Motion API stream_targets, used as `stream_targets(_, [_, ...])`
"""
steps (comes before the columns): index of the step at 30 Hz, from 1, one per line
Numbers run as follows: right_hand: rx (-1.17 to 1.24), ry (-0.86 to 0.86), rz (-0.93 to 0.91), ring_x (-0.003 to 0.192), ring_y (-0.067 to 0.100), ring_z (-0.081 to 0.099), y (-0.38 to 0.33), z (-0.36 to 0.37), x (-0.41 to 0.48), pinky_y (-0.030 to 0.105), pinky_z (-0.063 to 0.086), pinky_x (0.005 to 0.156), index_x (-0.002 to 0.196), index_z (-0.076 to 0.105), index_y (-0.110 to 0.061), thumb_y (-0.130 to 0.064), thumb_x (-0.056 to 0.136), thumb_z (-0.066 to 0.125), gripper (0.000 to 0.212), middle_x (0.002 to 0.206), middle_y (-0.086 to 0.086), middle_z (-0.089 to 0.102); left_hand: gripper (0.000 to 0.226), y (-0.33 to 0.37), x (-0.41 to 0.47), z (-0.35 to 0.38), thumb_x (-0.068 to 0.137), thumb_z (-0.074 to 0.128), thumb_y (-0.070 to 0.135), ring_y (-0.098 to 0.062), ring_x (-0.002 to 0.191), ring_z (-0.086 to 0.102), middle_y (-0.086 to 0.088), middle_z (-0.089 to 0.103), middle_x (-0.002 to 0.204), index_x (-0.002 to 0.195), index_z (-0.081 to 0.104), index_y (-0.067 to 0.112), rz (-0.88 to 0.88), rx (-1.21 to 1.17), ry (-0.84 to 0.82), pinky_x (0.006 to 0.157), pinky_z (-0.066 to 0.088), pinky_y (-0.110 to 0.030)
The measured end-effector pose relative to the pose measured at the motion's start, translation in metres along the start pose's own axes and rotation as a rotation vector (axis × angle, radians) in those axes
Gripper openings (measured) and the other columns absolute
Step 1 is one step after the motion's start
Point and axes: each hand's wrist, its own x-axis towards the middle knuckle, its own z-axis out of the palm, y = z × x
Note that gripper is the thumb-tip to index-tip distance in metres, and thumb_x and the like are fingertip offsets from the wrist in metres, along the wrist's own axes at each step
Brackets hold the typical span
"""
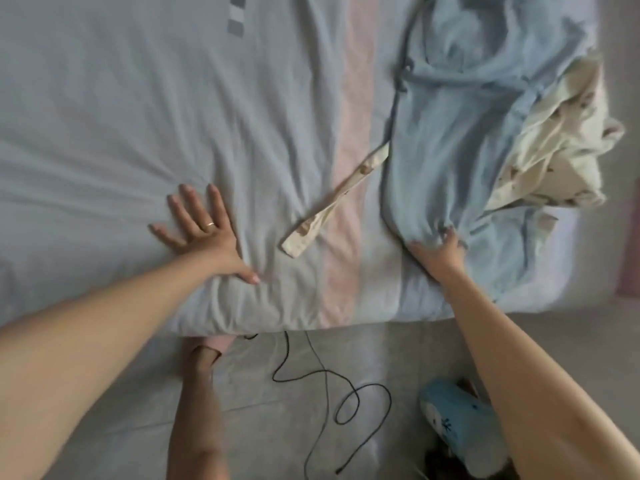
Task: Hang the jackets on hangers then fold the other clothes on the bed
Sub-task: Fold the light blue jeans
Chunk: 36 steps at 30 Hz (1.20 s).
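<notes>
A light blue garment [460, 133] lies spread on the right side of the bed [121, 116]. My right hand [438, 249] grips its near hem, fingers curled into the bunched cloth. A cream printed garment [554, 157] lies crumpled on the blue one's right edge, and a cream printed strap [337, 202] stretches diagonally across the sheet's pink stripe. My left hand [204, 232] rests flat on the grey sheet near the bed's front edge, fingers spread, holding nothing.
The bed's front edge runs across the lower middle of the view. On the tiled floor below lie a black cable [332, 393] in loops and a blue slipper [460, 420]. A pink object [628, 244] stands past the bed's right edge.
</notes>
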Motion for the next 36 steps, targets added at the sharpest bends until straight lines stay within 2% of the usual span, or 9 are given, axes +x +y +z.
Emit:
stream_targets(6, [-0.083,0.067,-0.126,0.083,0.034,0.053,-0.001,0.014,0.007,0.032,0.030,0.065,0.079,0.047,-0.010,-0.008,0.082,0.055,0.008,0.085,0.016,0.057,0.178,0.007,-0.003,0.004,0.023,0.085,0.067,-0.044,0.127,-0.043,-0.024,-0.054,0.132,0.116,-0.058,0.014,-0.029,0.041,0.020,0.098,-0.008,-0.074])
stream_targets(15, [0.411,-0.275,-0.529,0.049,0.001,0.021,-0.063,0.014,-0.117,0.022,0.017,0.047,0.057,0.024,-0.022,-0.009,0.063,0.049,0.028,0.055,-0.008,0.020,0.146,0.003,-0.012,-0.004,0.053,0.065,0.080,-0.037,0.132,-0.041,-0.016,-0.048,0.141,0.139,-0.036,0.019,0.026,-0.057,0.048,0.102,-0.014,-0.067])
stream_targets(18, [0.337,-0.491,-0.656,0.054,0.002,0.021,-0.078,0.016,-0.176,0.024,0.018,0.052,0.059,0.024,-0.023,-0.009,0.063,0.049,0.029,0.057,-0.009,0.020,0.095,0.003,-0.028,-0.020,0.078,0.034,0.078,-0.030,0.146,0.010,-0.016,0.014,0.157,0.145,0.029,0.011,0.131,-0.725,-0.051,0.116,0.014,-0.050])
stream_targets(20, [0.279,-0.613,-0.705,0.055,0.003,0.021,-0.086,0.021,-0.220,0.023,0.018,0.052,0.060,0.024,-0.023,-0.003,0.067,0.052,0.036,0.058,-0.009,0.021,0.057,-0.002,-0.071,-0.032,0.094,0.038,0.055,-0.019,0.110,0.063,-0.010,0.061,0.124,0.125,0.056,0.010,0.245,-1.203,-0.410,0.093,0.051,-0.033])
stream_targets(22, [0.250,-0.661,-0.669,0.051,0.004,0.025,-0.089,0.028,-0.258,0.021,0.022,0.050,0.061,0.026,-0.021,0.006,0.072,0.055,0.041,0.058,-0.008,0.024,0.033,-0.004,-0.105,-0.032,0.093,0.054,0.019,-0.017,0.084,0.069,-0.005,0.070,0.099,0.123,0.057,0.006,0.381,-1.269,-0.481,0.073,0.057,-0.024])
stream_targets(26, [0.711,-0.720,-0.356,0.068,0.001,0.053,-0.083,0.028,-0.304,0.014,0.043,0.062,0.084,0.055,-0.013,-0.001,0.082,0.060,0.013,0.078,-0.001,0.056,0.049,-0.033,-0.151,-0.061,0.074,0.046,-0.009,-0.003,0.090,0.061,0.005,0.066,0.101,0.114,0.058,0.017,0.636,-1.095,-0.103,0.076,0.047,-0.012])
stream_targets(31, [1.841,-0.725,0.422,0.126,0.036,0.047,-0.098,-0.005,-0.313,0.046,0.033,0.110,0.132,0.036,-0.007,-0.045,0.068,0.076,0.084,0.138,0.022,0.047,0.052,-0.118,-0.230,-0.135,0.063,0.046,-0.002,0.004,0.096,0.060,0.017,0.070,0.098,0.103,0.065,0.025,0.898,-0.899,-0.208,0.083,0.044,-0.013])
stream_targets(33, [1.797,-0.846,0.388,0.119,0.035,0.053,-0.130,-0.015,-0.310,0.043,0.039,0.106,0.125,0.042,0.001,-0.048,0.059,0.082,0.092,0.128,0.021,0.054,0.055,-0.147,-0.254,-0.152,0.065,0.047,-0.009,-0.010,0.106,0.062,0.004,0.070,0.110,0.110,0.065,0.017,0.947,-0.777,-0.348,0.091,0.047,-0.022])
stream_targets(36, [1.300,-0.864,0.236,0.076,0.024,0.061,-0.207,-0.021,-0.345,0.028,0.054,0.065,0.101,0.057,0.005,-0.016,0.083,0.061,0.028,0.091,0.017,0.059,0.052,-0.200,-0.289,-0.179,0.072,0.052,-0.018,0.003,0.096,0.060,0.011,0.068,0.101,0.108,0.064,0.018,0.904,-0.705,-0.428,0.085,0.045,-0.014])
